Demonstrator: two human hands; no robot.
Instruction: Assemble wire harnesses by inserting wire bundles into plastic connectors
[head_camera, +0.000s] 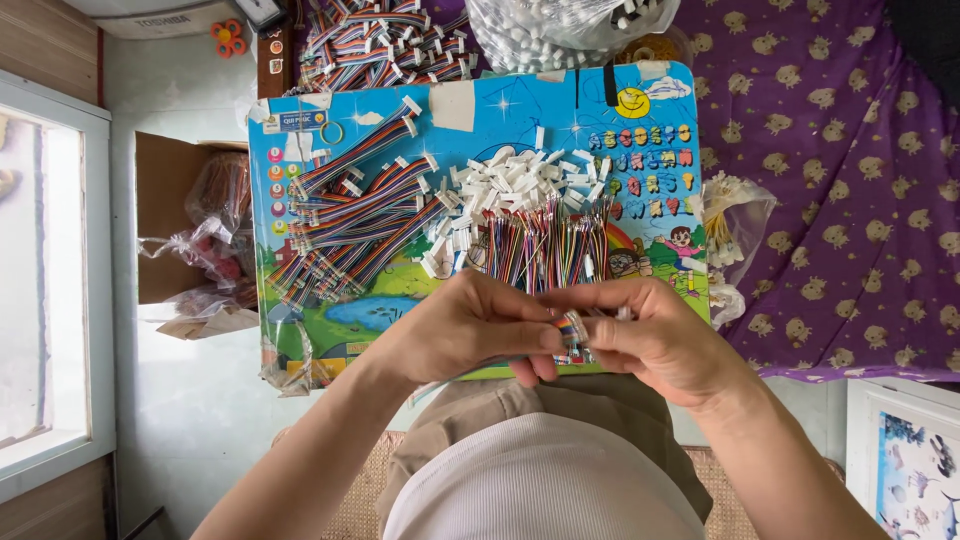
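Both hands met low over the front edge of the board (480, 110); left hand (468, 325) was closed, fingertips pinched on one end of a small ribbon cable (573, 330); right hand (655, 335) was closed on the other side of it, thumb and forefinger clamped at the connector end; cable sat between the two hands, lifted just clear of the board, mostly hidden by fingers; board was a bright cartoon-printed panel lying across the lap, used as a tray; on it, left: finished cables (350, 215) in rainbow colours with white plugs, lying in a loose fan; middle: heap of white plugs (520, 180) on top of a bundle of loose coloured wires (550, 245), just beyond the hands; behind the board: more cables (380, 40) piled up; a clear bag (560, 25) held white parts, contents too small to identify; right of the board: another clear bag (735, 215) on the purple cloth (840, 150), holding pale pieces, unclear what; left: an open cardboard box (165, 215) with plastic bags (205, 245) spilling out, contents unclear.
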